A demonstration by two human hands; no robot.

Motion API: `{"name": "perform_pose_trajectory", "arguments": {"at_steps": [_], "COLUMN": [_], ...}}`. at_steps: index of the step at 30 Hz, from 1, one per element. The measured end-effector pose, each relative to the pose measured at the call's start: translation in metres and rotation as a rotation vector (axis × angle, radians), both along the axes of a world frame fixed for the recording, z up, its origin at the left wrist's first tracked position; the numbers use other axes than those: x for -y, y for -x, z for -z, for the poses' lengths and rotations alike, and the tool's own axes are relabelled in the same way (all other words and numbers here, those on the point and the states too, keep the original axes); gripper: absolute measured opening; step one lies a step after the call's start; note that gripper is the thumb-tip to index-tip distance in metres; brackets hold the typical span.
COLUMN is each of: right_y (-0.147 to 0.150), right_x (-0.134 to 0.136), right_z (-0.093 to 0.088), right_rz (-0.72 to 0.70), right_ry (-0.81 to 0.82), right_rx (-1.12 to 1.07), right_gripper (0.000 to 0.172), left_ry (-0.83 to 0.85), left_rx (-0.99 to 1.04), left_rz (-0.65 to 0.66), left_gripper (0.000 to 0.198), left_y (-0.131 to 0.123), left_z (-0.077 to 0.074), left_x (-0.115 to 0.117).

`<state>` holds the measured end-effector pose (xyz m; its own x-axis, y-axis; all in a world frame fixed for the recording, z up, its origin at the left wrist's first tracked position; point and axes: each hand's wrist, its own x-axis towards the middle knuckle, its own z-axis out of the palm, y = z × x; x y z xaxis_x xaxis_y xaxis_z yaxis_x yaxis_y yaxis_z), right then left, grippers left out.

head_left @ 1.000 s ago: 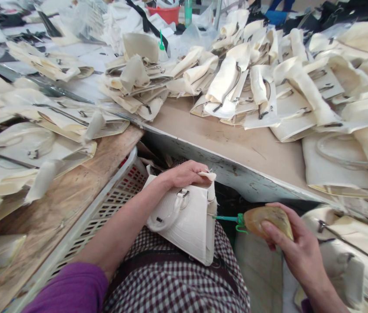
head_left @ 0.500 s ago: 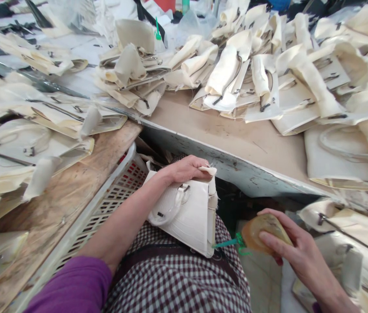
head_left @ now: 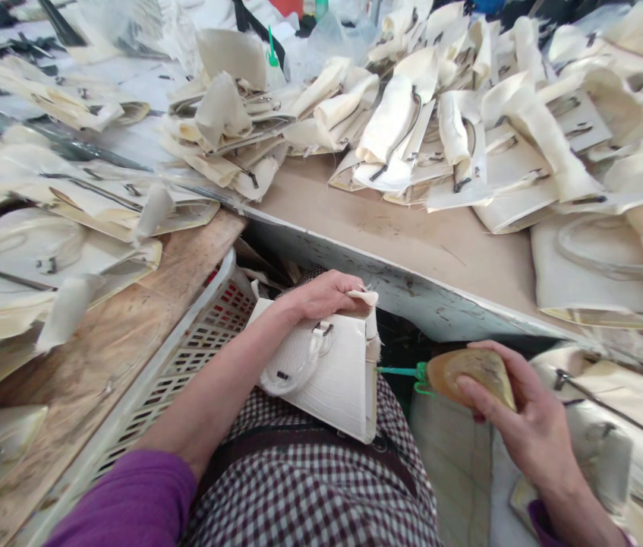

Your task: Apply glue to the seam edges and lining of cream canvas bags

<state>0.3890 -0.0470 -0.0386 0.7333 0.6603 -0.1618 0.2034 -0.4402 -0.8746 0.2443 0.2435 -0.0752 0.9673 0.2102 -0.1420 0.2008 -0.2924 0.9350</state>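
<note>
A cream bag piece (head_left: pixel 338 380) with a looped handle rests on my lap over a checked apron. My left hand (head_left: pixel 326 295) grips its upper edge, fingers closed on the folded fabric. My right hand (head_left: pixel 520 403) is wrapped round an amber squeeze bottle (head_left: pixel 458 372). The bottle lies nearly level, and its thin green nozzle (head_left: pixel 399 371) points left, with the tip at the right edge of the bag piece. Whether the tip touches the edge is too small to tell.
Cream bag pieces (head_left: pixel 395 129) are heaped across the brown table (head_left: pixel 367 213) ahead. More lie on the wooden board (head_left: pixel 156 304) at left and at lower right. A white perforated basket (head_left: pixel 184 357) stands beside my left forearm.
My right hand has moved up with the bottle, and the nozzle tip has gone from the bag piece's lower right corner to higher along its right edge. My left hand keeps its hold.
</note>
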Motion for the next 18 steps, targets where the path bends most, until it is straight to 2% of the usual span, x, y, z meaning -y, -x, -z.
{"name": "perform_pose_trajectory", "arguments": {"at_steps": [3, 8, 11, 15, 18], "right_y": [-0.005, -0.007, -0.005, -0.006, -0.007], "right_x": [0.005, 0.013, 0.016, 0.02, 0.02], "right_z": [0.006, 0.005, 0.004, 0.008, 0.015], "right_rz": [-0.048, -0.124, -0.06, 0.108, 0.105], "right_ry": [0.013, 0.11, 0.096, -0.054, -0.088], "right_rx": [-0.015, -0.171, -0.278, -0.374, -0.312], "right_gripper": [0.051, 0.052, 0.051, 0.05, 0.051], "left_ry": [-0.006, -0.038, -0.067, -0.123, -0.136], "left_rx": [0.011, 0.039, 0.057, 0.082, 0.087], "left_rz": [0.007, 0.0, 0.007, 0.026, 0.02], "left_gripper": [0.026, 0.025, 0.026, 0.026, 0.023], "left_y": [0.0, 0.002, 0.005, 0.008, 0.009], "left_z": [-0.002, -0.008, -0.009, -0.009, -0.007], "left_x": [0.001, 0.001, 0.001, -0.001, -0.001]}}
